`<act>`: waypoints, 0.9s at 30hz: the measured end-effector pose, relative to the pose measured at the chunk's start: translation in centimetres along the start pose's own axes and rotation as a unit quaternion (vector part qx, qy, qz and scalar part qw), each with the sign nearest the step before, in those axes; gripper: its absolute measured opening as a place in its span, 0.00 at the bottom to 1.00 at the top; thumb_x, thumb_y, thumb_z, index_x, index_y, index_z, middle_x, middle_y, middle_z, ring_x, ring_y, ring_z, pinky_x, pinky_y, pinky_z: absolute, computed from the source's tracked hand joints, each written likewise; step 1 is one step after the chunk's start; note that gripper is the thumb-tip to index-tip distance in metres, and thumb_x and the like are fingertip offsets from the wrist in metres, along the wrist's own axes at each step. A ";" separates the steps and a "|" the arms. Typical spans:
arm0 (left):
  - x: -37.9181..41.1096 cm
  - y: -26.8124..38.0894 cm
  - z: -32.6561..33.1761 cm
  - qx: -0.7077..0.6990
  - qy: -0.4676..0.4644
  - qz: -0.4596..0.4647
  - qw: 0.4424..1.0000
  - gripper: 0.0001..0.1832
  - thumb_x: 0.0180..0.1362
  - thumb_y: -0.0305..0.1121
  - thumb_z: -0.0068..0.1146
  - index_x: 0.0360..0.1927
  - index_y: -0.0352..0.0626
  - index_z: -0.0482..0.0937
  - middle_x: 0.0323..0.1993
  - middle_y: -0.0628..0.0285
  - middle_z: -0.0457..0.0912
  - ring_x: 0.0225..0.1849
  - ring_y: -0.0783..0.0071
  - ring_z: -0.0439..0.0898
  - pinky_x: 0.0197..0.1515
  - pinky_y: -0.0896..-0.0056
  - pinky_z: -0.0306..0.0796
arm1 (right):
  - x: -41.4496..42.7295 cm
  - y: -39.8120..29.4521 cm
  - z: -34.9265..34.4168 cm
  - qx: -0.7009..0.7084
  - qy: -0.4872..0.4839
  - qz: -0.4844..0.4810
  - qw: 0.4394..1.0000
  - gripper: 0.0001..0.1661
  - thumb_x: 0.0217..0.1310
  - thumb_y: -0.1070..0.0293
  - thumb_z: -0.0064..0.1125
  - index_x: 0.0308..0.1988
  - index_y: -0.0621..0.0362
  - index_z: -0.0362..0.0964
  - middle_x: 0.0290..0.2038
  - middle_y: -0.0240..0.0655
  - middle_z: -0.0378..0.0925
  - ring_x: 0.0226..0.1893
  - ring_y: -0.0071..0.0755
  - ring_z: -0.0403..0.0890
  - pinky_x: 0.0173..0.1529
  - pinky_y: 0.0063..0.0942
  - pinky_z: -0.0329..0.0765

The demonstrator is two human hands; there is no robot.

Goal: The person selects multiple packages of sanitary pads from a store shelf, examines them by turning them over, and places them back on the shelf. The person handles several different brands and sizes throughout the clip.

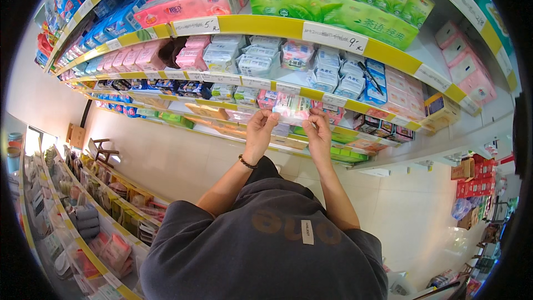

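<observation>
A small pink and white plastic-wrapped package (292,109) is held up level in front of the lower shelves. Fingers and thumb of my left hand (261,130) pinch its left end; a dark beaded bracelet is on that wrist. My right hand (319,130) grips the package's right end between thumb and fingers. Just beyond it, a shelf holds white and blue wrapped packs (327,71) and a pink and white pack (297,55). A black pen or marker (369,77) lies across blue packs to the right.
Green tissue packs (333,12) and pink tissue packs (187,8) fill the shelf above. Yellow-edged shelves with price labels curve across the view. Another stocked shelf unit (89,254) stands at lower left, with a wooden stool (103,151) beyond it. Red boxes (479,179) are stacked at far right.
</observation>
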State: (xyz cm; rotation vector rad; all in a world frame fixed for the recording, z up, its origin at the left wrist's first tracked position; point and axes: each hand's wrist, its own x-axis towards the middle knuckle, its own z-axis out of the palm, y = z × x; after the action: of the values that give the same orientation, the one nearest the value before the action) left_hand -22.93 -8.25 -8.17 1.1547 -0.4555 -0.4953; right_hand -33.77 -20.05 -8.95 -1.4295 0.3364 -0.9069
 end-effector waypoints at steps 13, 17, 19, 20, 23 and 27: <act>1.6 2.0 0.0 0.044 -0.068 -0.006 0.997 0.09 0.61 0.36 0.53 0.31 0.41 0.71 0.28 0.69 0.74 0.31 0.84 0.72 0.36 0.80 0.70 | 1.1 -2.4 -2.2 0.091 -0.020 0.197 0.976 0.33 0.61 0.53 0.54 0.59 0.57 0.54 0.57 0.38 0.59 0.55 0.31 0.66 0.52 0.32 0.73; 3.7 1.7 0.0 0.080 -0.144 0.032 0.986 0.10 0.62 0.35 0.52 0.34 0.39 0.71 0.29 0.69 0.73 0.31 0.85 0.71 0.36 0.80 0.69 | 1.7 -3.6 -2.9 0.255 -0.091 0.305 0.913 0.29 0.63 0.58 0.50 0.59 0.55 0.54 0.51 0.38 0.69 0.45 0.37 0.77 0.40 0.36 0.80; 4.9 2.6 1.1 0.122 -0.164 0.058 0.977 0.10 0.61 0.34 0.52 0.36 0.37 0.71 0.30 0.67 0.74 0.32 0.82 0.72 0.37 0.78 0.69 | 2.5 -3.5 -3.6 0.259 -0.061 0.292 0.919 0.27 0.63 0.62 0.50 0.58 0.56 0.55 0.48 0.39 0.72 0.41 0.37 0.79 0.37 0.35 0.81; 5.4 3.1 1.7 0.156 -0.168 0.070 0.971 0.10 0.61 0.33 0.53 0.38 0.37 0.71 0.31 0.65 0.75 0.33 0.79 0.74 0.39 0.76 0.70 | 3.0 -3.4 -3.9 0.261 -0.046 0.286 0.921 0.26 0.62 0.64 0.50 0.58 0.56 0.55 0.47 0.40 0.73 0.39 0.37 0.80 0.35 0.35 0.81; 9.0 4.2 2.9 0.339 -0.138 0.252 0.896 0.12 0.56 0.30 0.55 0.42 0.35 0.71 0.37 0.57 0.76 0.40 0.65 0.75 0.44 0.67 0.69 | 5.5 -3.8 -5.8 0.206 0.009 0.220 0.953 0.26 0.62 0.67 0.48 0.57 0.57 0.54 0.47 0.41 0.73 0.39 0.38 0.80 0.37 0.36 0.81; 15.1 5.3 4.1 0.534 -0.105 0.404 0.736 0.22 0.47 0.29 0.60 0.48 0.36 0.71 0.46 0.48 0.74 0.50 0.51 0.71 0.52 0.56 0.65 | 9.8 -4.9 -6.7 0.011 0.143 0.090 0.986 0.31 0.59 0.63 0.55 0.57 0.61 0.53 0.44 0.44 0.73 0.37 0.36 0.79 0.34 0.31 0.80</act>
State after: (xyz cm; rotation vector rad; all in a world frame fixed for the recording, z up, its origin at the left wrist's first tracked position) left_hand -12.44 -18.51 -0.53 1.8108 -1.4838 0.5276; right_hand -33.79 -31.11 -2.42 -1.2277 0.6574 -0.9646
